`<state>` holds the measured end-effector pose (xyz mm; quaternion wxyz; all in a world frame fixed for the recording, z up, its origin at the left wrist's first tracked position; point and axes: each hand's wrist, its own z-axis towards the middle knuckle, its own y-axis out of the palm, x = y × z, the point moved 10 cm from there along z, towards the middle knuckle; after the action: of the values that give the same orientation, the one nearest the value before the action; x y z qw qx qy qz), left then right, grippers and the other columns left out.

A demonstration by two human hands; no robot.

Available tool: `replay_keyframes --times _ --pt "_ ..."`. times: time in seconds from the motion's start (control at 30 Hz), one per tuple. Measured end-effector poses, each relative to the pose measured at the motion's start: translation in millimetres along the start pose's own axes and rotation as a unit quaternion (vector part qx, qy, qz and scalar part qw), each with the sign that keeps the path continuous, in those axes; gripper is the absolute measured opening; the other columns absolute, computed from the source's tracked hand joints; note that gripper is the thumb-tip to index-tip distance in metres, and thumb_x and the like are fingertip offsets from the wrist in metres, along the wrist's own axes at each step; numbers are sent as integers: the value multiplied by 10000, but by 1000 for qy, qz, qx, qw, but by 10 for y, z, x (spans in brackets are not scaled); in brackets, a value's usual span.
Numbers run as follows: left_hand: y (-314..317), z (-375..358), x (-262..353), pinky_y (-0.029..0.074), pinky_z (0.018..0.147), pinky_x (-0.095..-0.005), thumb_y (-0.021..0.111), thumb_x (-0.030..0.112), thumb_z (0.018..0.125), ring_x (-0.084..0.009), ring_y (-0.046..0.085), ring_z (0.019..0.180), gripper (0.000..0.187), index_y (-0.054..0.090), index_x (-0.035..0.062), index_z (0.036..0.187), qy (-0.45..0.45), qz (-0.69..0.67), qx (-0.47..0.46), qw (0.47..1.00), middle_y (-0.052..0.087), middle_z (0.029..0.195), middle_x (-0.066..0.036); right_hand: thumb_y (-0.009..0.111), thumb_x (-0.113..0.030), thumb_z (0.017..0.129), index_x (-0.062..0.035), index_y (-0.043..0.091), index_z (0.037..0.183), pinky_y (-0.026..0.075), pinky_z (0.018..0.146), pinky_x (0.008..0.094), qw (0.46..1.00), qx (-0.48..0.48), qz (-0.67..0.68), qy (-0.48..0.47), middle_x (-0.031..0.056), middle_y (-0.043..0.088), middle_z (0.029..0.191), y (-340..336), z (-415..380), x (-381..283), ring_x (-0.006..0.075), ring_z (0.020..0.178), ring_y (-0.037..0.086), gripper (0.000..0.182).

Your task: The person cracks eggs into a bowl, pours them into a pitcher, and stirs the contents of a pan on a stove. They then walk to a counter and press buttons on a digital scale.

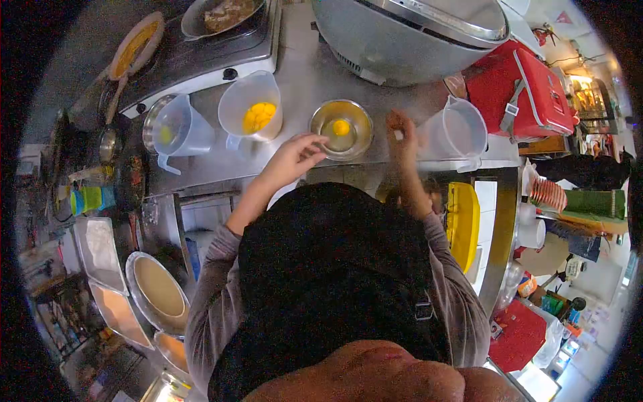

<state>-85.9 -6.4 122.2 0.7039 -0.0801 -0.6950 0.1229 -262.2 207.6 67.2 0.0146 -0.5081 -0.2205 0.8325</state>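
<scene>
1. Counter (pixel 295 57), metal and running along the front of the body, carries everything in reach.
2. Beyond the bowl stands a big rounded metal appliance (pixel 395 53), with a stove (pixel 201 74) to the left and a red case (pixel 499 90) to the right.
3. Three translucent pitchers flank the work: the middle pitcher (pixel 232 107) contains several yolks (pixel 260 117), the left pitcher (pixel 195 134) has something pale yellowish in it, and the right pitcher (pixel 469 127) is near the right hand.
4. Centred between the hands, the metal bowl (pixel 362 139) holds one rounded yolk (pixel 341 127); it looks whole. The step in hand, as I judge it, is handling a single opened egg at this bowl.
5. Left hand (pixel 293 159): at the bowl's near left side, thumb and fingers parted, nothing seen between them. Right hand (pixel 403 137): right of the bowl, blurred; a small whitish bit (pixel 399 135) shows at its fingers, but whether they pinch it I cannot tell.
6. Any touch on that yolk would call for loose, cupped fingers and no pressure, since its skin could break easily.
</scene>
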Motion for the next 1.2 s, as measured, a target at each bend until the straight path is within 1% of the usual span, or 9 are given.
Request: replay_keyframes --times 0.07,0.2,0.33,0.4,0.5,0.6,0.8,0.97,1.2 --pt "0 80 82 517 759 -289 657 131 867 -173 623 910 351 594 66 1206 24 23 -2 999 607 1079 -108 596 -33 841 -46 554 1238 473 871 376 1000 2 -31 -2 118 637 1123 -21 -202 778 272 976 602 400" --pt "11 59 5 516 752 -285 657 123 865 -169 629 907 343 595 58 1196 15 18 -3 1000 607 1094 -103 613 45 799 -51 557 1230 499 826 347 929 -50 -352 -103 131 631 1118 67 -453 581 281 967 612 444" --pt "-5 94 -113 515 746 -281 655 107 863 -170 640 915 351 586 57 1204 16 21 -5 1000 595 1167 -109 656 -113 876 -10 570 1181 504 856 315 998 -30 -22 53 96 625 1120 -43 -263 454 179 998 606 332" --pt "7 170 -107 516 755 -281 655 96 863 -162 639 924 369 575 68 1222 22 5 5 1000 591 1191 -100 651 -142 891 -8 561 1193 508 870 315 982 -34 148 116 115 616 1141 70 -115 46 187 1018 602 342" --pt "94 423 -31 515 775 -280 661 77 857 -138 627 929 419 546 92 1260 35 -28 21 999 599 1173 -72 676 -128 874 -21 559 1226 500 885 314 948 -172 236 130 78 637 1116 546 -29 131 175 1007 609 386" --pt "148 609 22 510 771 -270 680 68 833 -118 618 927 461 531 90 1269 20 -44 13 999 624 1112 -65 699 -135 854 -22 588 1213 511 870 309 899 -235 277 244 81 654 1086 849 -8 -95 166 971 622 392" --pt "179 726 -469 495 793 -266 722 82 756 -108 610 935 414 601 73 1152 -14 -90 50 995 655 1007 -59 709 -163 841 -19 639 1157 530 811 298 940 -259 177 135 73 687 1005 865 89 -505 145 890 639 354" --pt "152 741 -522 501 804 -295 763 148 708 -145 622 896 407 606 28 1063 18 12 116 993 670 966 -77 689 -166 829 -19 605 1213 500 830 282 952 -284 13 114 79 680 1047 951 50 -304 122 906 626 420" --pt "267 813 -960 481 822 -297 766 171 690 -155 603 921 386 611 13 1006 -74 -89 97 988 652 950 -87 702 -223 797 -61 636 1187 512 785 293 959 -261 -42 105 108 705 946 1089 9 37 130 849 639 427"
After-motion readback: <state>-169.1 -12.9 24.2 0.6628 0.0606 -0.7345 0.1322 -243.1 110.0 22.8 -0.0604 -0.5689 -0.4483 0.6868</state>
